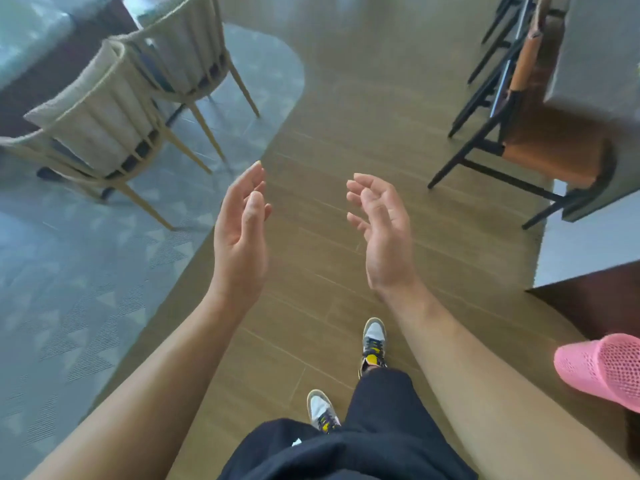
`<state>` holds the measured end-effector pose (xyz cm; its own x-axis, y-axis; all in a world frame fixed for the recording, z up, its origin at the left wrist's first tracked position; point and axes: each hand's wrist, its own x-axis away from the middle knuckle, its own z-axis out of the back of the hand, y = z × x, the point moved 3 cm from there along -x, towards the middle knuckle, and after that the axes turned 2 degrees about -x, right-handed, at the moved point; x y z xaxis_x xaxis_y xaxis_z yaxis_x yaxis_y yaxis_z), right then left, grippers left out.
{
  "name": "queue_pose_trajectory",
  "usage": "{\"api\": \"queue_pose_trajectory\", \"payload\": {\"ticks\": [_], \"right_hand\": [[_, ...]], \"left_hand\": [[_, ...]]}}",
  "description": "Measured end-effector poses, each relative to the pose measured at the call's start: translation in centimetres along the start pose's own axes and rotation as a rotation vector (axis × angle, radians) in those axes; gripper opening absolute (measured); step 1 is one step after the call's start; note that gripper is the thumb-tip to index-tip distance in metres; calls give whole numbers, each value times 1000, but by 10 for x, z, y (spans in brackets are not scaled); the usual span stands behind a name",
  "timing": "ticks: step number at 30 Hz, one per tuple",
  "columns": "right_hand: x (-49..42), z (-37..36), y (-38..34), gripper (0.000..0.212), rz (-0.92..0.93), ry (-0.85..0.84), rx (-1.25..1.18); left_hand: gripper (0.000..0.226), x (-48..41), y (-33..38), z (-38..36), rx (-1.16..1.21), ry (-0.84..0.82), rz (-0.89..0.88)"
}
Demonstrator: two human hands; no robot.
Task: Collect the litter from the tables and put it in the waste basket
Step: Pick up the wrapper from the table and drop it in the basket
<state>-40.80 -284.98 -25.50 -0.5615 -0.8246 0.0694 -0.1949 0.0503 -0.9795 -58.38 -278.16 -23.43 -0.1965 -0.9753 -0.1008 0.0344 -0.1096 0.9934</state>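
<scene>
My left hand (242, 230) and my right hand (381, 230) are raised side by side over a wooden floor, palms facing each other, fingers relaxed, and both hold nothing. A pink mesh waste basket (602, 372) shows at the right edge, low down, beside my right forearm. A grey table (588, 57) stands at the upper right and a pale table (27, 32) at the upper left. No litter shows anywhere in the view.
Two beige chairs (114, 109) stand on the grey patterned carpet (86, 271) at the left. A black-framed chair with an orange seat (540, 140) is tucked under the right table. A dark wooden surface (595, 303) lies at the right. My feet stand on the wood aisle (346, 116).
</scene>
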Motion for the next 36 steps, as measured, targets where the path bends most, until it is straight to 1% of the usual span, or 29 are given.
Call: {"api": "queue_pose_trajectory", "payload": {"ticks": [5,9,16,20,23,29,32,36], "right_hand": [[-47,-105,2,29,-36,-200,0],[-95,-187,1,39,-49,-359,-15],[-170,-328,-12,38,-34,-664,-26],[-199,-399,-20,39,-22,-792,-27],[-213,-445,-16,31,-35,-864,-5],[-220,-544,-3,27,-64,-967,-23],[-218,-601,10,28,-67,-996,-33],[-220,-668,26,31,-53,-982,-26]], "left_hand": [[46,-48,3,83,-7,212,-10],[45,-93,7,133,-36,357,-25],[43,-169,26,201,-80,578,-59],[47,-204,33,237,-73,707,-66],[47,-222,33,270,-54,804,-77],[43,-250,25,352,-69,918,-90],[42,-269,17,402,-56,945,-94],[45,-295,7,462,-45,933,-110]]}}
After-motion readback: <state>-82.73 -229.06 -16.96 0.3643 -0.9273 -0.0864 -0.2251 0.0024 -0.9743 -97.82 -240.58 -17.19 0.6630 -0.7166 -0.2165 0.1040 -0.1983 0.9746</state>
